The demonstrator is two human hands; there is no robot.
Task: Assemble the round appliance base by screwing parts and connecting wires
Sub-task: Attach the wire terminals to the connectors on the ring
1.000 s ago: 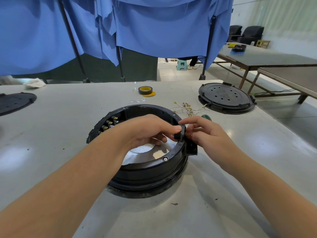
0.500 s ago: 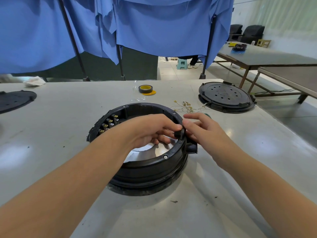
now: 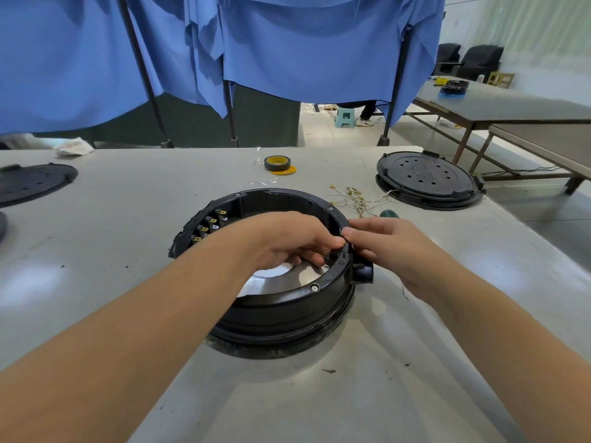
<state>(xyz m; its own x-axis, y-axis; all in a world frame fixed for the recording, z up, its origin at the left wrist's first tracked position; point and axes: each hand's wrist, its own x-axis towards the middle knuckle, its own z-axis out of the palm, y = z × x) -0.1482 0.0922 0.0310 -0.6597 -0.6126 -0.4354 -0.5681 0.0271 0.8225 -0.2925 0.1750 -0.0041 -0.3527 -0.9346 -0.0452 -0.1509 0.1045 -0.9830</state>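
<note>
1. The round black base point(image 3: 281, 302) sits on the grey tabletop point(image 3: 128, 219), near the middle, open side up, with a row of metal terminals point(image 3: 209, 223) on its far-left inner wall.
2. The left hand point(image 3: 287, 241) reaches inside the ring at its right side, fingers curled against the inner wall. They seem to pinch a small part there, but the part itself is hidden.
3. The right hand point(image 3: 388, 247) meets it from outside, thumb and fingers curled over the rim just above the black socket point(image 3: 363, 271) that juts from the wall.
4. Judged from this, the step in hand is seating a small fitting at the socket, not yet any screwing.
5. The next move likely calls for pressing the piece home squarely, then fetching the loose wires point(image 3: 355, 198) and the green-handled tool point(image 3: 388, 214) lying just beyond the base.
6. A roll of tape point(image 3: 276, 163) and a black lid point(image 3: 427, 179) lie farther off.
</note>
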